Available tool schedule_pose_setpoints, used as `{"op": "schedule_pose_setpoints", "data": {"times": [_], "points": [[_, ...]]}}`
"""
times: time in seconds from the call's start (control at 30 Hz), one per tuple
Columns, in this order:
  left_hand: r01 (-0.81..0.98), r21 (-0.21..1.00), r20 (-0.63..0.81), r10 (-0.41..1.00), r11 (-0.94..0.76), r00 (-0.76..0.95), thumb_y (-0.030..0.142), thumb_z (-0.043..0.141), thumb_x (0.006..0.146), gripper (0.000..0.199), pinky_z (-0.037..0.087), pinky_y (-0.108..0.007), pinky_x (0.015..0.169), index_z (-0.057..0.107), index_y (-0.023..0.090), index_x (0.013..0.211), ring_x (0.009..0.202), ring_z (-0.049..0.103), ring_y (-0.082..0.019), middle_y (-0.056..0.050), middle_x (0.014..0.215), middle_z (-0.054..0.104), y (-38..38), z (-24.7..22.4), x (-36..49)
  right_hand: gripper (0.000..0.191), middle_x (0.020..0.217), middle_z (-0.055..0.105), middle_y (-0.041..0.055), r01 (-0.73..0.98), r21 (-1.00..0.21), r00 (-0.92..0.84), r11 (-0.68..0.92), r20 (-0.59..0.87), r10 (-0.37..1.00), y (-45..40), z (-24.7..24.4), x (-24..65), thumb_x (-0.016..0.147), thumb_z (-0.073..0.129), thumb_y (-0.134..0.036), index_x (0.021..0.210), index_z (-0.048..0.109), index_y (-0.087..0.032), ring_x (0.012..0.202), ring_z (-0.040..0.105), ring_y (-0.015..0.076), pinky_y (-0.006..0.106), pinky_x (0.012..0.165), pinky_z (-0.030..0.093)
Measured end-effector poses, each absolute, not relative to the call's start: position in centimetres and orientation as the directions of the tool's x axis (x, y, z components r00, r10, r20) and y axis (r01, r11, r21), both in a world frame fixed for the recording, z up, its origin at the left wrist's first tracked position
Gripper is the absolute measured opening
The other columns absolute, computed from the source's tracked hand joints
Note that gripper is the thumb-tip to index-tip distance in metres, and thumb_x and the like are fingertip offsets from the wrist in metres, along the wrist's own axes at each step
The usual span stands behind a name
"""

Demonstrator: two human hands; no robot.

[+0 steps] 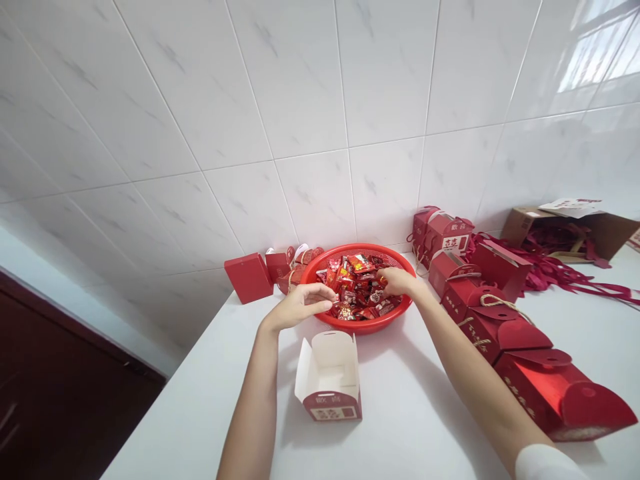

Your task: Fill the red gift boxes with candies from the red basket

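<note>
A red plastic basket (370, 327) filled with red-wrapped candies (357, 293) stands near the wall. Over its left edge is my left hand (303, 305), fingers curved and apart, holding nothing that shows. My right hand (397, 281) reaches into the right side of the basket, its fingertips down among the candies; what they grip, if anything, is hidden. In front of the basket, between my forearms, sits an open box (330, 380) with a white inside and a red front. Its flaps stand up, and nothing shows inside it.
Red closed boxes (565, 393) run in a row along the right. Behind them lie dark red ribbons (550, 273) and a cardboard box (517, 227) with more ribbon. Left of the basket stand a red box (249, 277) and small red items. A tiled wall (310, 200) closes the back.
</note>
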State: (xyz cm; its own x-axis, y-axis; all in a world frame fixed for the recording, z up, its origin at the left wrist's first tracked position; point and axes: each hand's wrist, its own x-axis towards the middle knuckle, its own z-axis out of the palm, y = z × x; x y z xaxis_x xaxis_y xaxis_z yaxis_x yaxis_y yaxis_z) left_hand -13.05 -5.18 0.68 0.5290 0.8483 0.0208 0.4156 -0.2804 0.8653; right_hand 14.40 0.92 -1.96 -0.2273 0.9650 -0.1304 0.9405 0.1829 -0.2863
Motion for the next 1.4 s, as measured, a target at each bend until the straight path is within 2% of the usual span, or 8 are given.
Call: {"op": "schedule_pose_setpoints", "data": {"times": [0.2,0.33,0.47,0.7,0.8,1.0,1.2,1.4], "points": [[0.589,0.742,-0.047,0.851,-0.321,0.523,0.035,0.067,0.082,0.028,0.053,-0.034,0.092,0.071,0.016,0.101,0.102,0.069,-0.024,-0.01,0.108,0.076,-2.6,-2.1,-10.8,0.084,0.127,0.067,0.0116,0.915,-0.331,-0.302,0.233,-0.177,0.937,1.5,-3.9,13.4,0.059,0.084,-0.018,0.138,0.059,-0.025,0.121,0.058,0.0333,0.034,0.095,0.045],[0.758,0.543,-0.164,0.84,-0.361,0.518,0.028,0.066,0.079,0.027,0.051,-0.032,0.092,0.075,0.015,0.101,0.102,0.07,-0.026,-0.011,0.11,0.077,-1.2,-2.6,-9.2,0.056,0.116,0.071,0.0128,0.88,-0.419,-0.303,0.226,-0.126,0.945,1.7,-4.2,13.7,0.063,0.077,-0.01,0.118,0.07,-0.017,0.108,0.064,0.0296,0.031,0.086,0.047],[0.771,0.494,-0.275,0.769,-0.401,0.577,0.03,0.072,0.074,0.032,0.05,-0.03,0.092,0.077,0.017,0.103,0.104,0.07,-0.028,-0.009,0.113,0.077,0.0,-2.8,-8.2,0.019,0.093,0.075,0.008,0.771,-0.578,-0.368,0.266,-0.063,0.928,1.6,-3.9,13.7,0.071,0.068,-0.007,0.088,0.073,-0.014,0.088,0.068,0.021,0.025,0.076,0.049],[0.751,0.501,-0.298,0.729,-0.43,0.616,0.036,0.076,0.071,0.061,0.044,-0.033,0.105,0.068,0.023,0.13,0.126,0.06,-0.031,-0.008,0.139,0.064,0.7,-3.0,-8.1,0.021,0.107,0.075,0.0104,0.511,-0.781,-0.391,0.359,0.161,0.906,0.9,-3.1,13.7,0.085,0.058,-0.018,0.1,0.071,-0.011,0.095,0.07,0.0194,0.027,0.084,0.054],[0.748,0.52,-0.331,0.711,-0.412,0.621,0.039,0.075,0.072,0.073,0.045,-0.033,0.104,0.058,0.024,0.141,0.124,0.06,-0.03,-0.008,0.143,0.061,0.8,-3.0,-8.1,0.026,0.111,0.075,0.0109,0.615,-0.732,-0.24,0.294,0.182,0.954,0.9,-2.9,13.8,0.091,0.052,-0.02,0.106,0.071,-0.012,0.099,0.07,0.0193,0.026,0.085,0.053],[0.737,0.649,-0.461,0.673,-0.19,0.579,0.041,0.071,0.078,0.082,0.054,-0.031,0.076,0.045,0.016,0.151,0.084,0.071,-0.023,-0.013,0.121,0.072,1.3,-3.7,-8.3,0.028,0.109,0.074,0.0166,0.868,-0.495,-0.045,0.047,0.017,0.999,1.0,-3.7,13.5,0.087,0.051,-0.012,0.105,0.072,-0.013,0.105,0.069,0.0284,0.032,0.083,0.051],[0.698,0.703,-0.44,0.69,-0.133,0.575,0.039,0.072,0.076,0.079,0.053,-0.028,0.07,0.049,0.016,0.147,0.073,0.069,-0.018,-0.012,0.116,0.072,1.9,-4.6,-8.7,0.039,0.116,0.072,0.017,0.963,-0.268,-0.085,0.039,-0.162,0.983,0.8,-4.0,12.7,0.075,0.068,-0.013,0.114,0.07,-0.018,0.111,0.068,0.0323,0.033,0.084,0.052],[0.686,0.707,-0.394,0.71,-0.172,0.584,0.042,0.077,0.073,0.075,0.051,-0.027,0.067,0.056,0.019,0.142,0.068,0.067,-0.017,-0.011,0.113,0.073,2.0,-5.0,-8.8,0.074,0.135,0.063,0.0195,0.976,-0.198,-0.141,0.093,-0.248,0.958,0.6,-3.9,12.6,0.076,0.076,-0.03,0.145,0.05,-0.02,0.123,0.062,0.0349,0.038,0.092,0.051]]}}
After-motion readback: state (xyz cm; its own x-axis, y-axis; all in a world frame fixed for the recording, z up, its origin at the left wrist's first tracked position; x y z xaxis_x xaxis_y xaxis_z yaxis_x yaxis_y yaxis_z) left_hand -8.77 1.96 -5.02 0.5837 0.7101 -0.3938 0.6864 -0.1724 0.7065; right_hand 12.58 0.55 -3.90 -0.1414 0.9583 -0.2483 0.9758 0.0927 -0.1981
